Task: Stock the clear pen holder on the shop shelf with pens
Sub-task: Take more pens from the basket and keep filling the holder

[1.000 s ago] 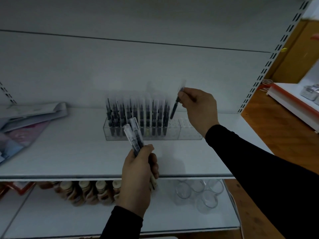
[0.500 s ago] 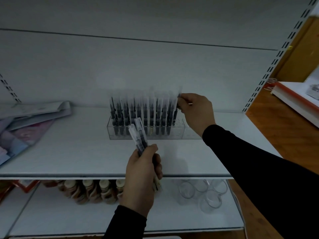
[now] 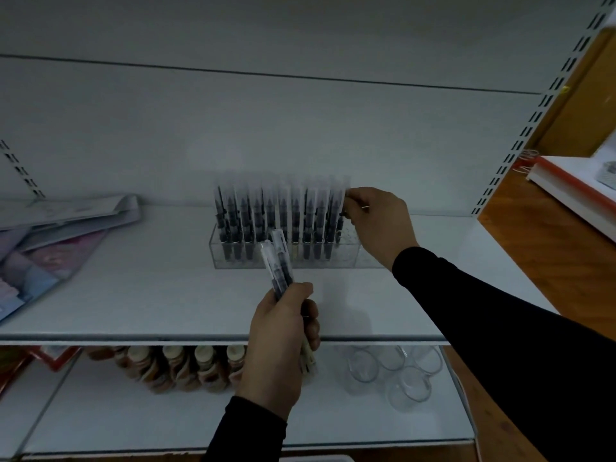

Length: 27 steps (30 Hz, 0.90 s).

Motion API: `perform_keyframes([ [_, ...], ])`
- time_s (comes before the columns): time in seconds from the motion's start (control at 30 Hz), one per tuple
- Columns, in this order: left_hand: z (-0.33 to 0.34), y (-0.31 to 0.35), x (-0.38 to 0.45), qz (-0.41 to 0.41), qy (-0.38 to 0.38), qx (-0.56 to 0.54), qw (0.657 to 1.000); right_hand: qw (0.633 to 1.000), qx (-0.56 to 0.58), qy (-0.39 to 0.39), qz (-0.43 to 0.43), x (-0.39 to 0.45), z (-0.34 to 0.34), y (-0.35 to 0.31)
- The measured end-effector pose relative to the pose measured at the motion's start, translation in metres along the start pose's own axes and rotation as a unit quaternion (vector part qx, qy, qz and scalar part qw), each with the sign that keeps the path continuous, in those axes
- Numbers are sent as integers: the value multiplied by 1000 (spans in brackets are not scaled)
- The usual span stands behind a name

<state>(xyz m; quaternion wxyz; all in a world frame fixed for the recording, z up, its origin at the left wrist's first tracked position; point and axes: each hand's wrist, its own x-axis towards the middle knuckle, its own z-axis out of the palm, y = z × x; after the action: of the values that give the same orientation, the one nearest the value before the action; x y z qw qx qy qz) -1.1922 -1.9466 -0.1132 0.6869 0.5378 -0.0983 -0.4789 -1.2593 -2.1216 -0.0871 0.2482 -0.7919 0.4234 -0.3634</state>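
A white shelf (image 3: 133, 295) with a white back panel stands beside a wooden floor (image 3: 550, 248); magazines (image 3: 60, 235) lie at its left, bottles (image 3: 173, 368) and clear cups (image 3: 393, 371) sit below. The clear pen holder (image 3: 346, 258) rests mid-shelf, mostly filled with upright dark pens (image 3: 273, 218). The right hand (image 3: 376, 221) pinches the rightmost pen's (image 3: 340, 225) top. The left hand (image 3: 283, 335) grips spare pens (image 3: 278, 265) just in front.

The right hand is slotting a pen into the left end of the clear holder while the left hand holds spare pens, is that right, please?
Not quite: the head view shows the right hand slotting its pen in by the right end of the filled rows in the holder, not the left end. The left hand does hold spare pens.
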Motion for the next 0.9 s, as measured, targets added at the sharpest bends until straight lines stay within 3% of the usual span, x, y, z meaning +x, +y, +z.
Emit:
perform_keyframes([
  [0.4, 8, -4, -3, -9, -41, 26, 999, 999, 10, 26, 30, -23, -16, -3],
  [0.5, 11, -6, -6, -3, -54, 30, 998, 990, 103, -43, 82, -42, -19, -3],
  [0.73, 18, -7, -16, -19, -97, 10, 995, 919, 235, -253, 188, -76, -21, -3],
  [0.8, 18, -7, -16, -24, -99, 0, 995, 892, 288, -279, 208, -79, -24, -2],
  [0.9, 19, -9, -14, -26, -93, -19, 995, 885, 311, -274, 213, -79, -27, -3],
])
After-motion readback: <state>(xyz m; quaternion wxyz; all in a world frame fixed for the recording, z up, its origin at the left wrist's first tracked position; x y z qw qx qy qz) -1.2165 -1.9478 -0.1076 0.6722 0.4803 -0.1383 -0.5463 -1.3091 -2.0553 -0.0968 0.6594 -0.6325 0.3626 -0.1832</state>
